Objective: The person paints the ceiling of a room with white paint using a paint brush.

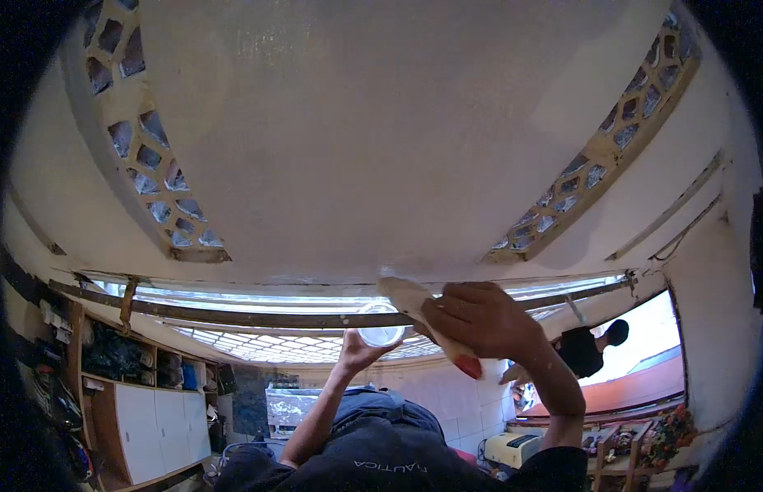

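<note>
My right hand (pixel 492 321) is closed around a wide paintbrush (pixel 404 297) with pale bristles and a red handle end. The brush tip points up and left, near the lower edge of the pale wall panel (pixel 381 148); whether it touches is hard to tell. A small wet-looking white patch shows by the tip. Below and to the left, my left hand (pixel 362 354) grips a round whitish plastic tub (pixel 382 334) from its side. The tub is partly behind a dark horizontal bar (pixel 258 318), and its contents cannot be made out.
Openwork lattice strips (pixel 156 172) flank the panel on both sides. A white-door cabinet (pixel 156 422) with filled shelves stands at lower left. Another person (pixel 582 351) in dark clothes is near the bright doorway at right. A cream-coloured box (pixel 513 449) and flowers (pixel 670 430) are at lower right.
</note>
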`<state>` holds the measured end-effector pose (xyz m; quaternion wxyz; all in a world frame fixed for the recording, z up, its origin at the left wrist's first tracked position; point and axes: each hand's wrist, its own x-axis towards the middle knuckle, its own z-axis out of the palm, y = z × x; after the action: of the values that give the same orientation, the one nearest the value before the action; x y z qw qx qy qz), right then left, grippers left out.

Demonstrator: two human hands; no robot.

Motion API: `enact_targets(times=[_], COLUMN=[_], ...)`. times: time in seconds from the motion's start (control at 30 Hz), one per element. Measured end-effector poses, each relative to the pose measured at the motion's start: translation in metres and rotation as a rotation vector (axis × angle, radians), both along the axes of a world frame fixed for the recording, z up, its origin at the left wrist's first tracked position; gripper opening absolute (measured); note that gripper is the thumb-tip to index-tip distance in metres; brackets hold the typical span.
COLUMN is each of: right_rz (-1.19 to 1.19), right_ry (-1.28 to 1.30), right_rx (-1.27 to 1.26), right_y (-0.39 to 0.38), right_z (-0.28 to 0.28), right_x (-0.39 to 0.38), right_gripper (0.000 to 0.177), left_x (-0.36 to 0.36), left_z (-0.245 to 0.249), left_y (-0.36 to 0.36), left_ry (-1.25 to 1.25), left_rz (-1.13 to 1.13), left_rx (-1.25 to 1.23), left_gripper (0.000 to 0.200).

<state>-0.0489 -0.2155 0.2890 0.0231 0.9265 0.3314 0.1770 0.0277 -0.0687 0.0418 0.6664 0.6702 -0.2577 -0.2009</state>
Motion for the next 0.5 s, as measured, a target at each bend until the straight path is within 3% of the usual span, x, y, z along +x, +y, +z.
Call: enact_targets(times=[0.1, 0.17, 0.27, 0.37, 0.4, 0.5], right_rz=[-0.123, -0.051, -0.065, -0.108, -0.109, 0.076], right_ry=[0.133, -0.161, -0.561, -0.649, -0.648, -0.187], right_rx=[0.013, 0.004, 0.009, 0.130, 0.129, 0.129], right_y=[-0.008, -0.018, -0.007, 0.005, 0.002, -0.007], right_z=[0.003, 0.029, 0.070, 0.092, 0.086, 0.050], right_x=[0.012, 0.009, -0.005, -0.022, -0.021, -0.011], right_gripper=[0.050, 0.039, 0.030, 0.028, 0.028, 0.029], left_x=[0.003, 0.001, 0.005, 0.005, 0.005, 0.007], left_z=[-0.003, 0.017, -0.001, 0.012, 0.018, 0.026], left_y=[-0.003, -0.001, -0.004, -0.005, -0.006, -0.004], left_ry=[-0.063, -0.010, -0.050, 0.009, 0.015, 0.138], left_rz=[0.001, -0.027, 0.000, -0.061, -0.088, -0.207], left_rx=[-0.033, -0.068, 0.003, 0.054, 0.089, 0.153], left_gripper=[0.054, 0.063, 0.069, 0.070, 0.069, 0.059])
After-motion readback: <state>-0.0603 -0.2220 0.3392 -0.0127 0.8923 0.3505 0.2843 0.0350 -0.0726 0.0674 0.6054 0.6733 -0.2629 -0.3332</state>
